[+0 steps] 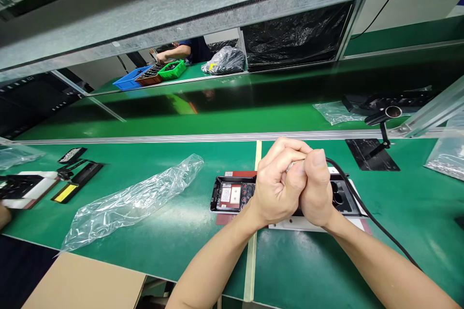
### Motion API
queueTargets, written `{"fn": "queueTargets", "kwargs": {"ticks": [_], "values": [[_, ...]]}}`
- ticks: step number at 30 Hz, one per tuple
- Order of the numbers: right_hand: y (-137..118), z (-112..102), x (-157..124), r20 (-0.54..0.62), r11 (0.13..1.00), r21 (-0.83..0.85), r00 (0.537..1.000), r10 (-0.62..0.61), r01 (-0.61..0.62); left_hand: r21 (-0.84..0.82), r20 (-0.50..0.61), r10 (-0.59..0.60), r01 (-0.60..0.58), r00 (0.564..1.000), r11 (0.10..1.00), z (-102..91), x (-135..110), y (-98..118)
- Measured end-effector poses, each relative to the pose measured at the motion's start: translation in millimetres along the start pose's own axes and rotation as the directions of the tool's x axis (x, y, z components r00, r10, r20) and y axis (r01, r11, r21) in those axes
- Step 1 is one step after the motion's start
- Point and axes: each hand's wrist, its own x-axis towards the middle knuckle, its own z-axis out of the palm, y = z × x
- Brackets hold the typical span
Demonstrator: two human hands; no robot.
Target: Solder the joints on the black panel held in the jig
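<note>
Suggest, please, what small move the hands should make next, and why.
Perhaps ease the left hand and right hand slightly apart: clenched together over the black casing, they hide part of it, and the black cable runs out of sight there.

The table [145, 241] is green, with a pale strip of tape [251, 270] across it. A crinkly clear bag [134, 203] lies left of the tape. A flat black plate [389, 160] lies on the right side.
</note>
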Motion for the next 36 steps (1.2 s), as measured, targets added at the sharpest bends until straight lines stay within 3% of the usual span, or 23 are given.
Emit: {"fn": "queueTargets", "kwargs": {"ticks": [36], "values": [[1.9,-1.2,-0.8,-0.06,1.0,-0.013,0.998,-0.004,0.003,0.03,-0.003,0.022,-0.022,1.0,0.999,2.3,-0.5,-2.1]]}}
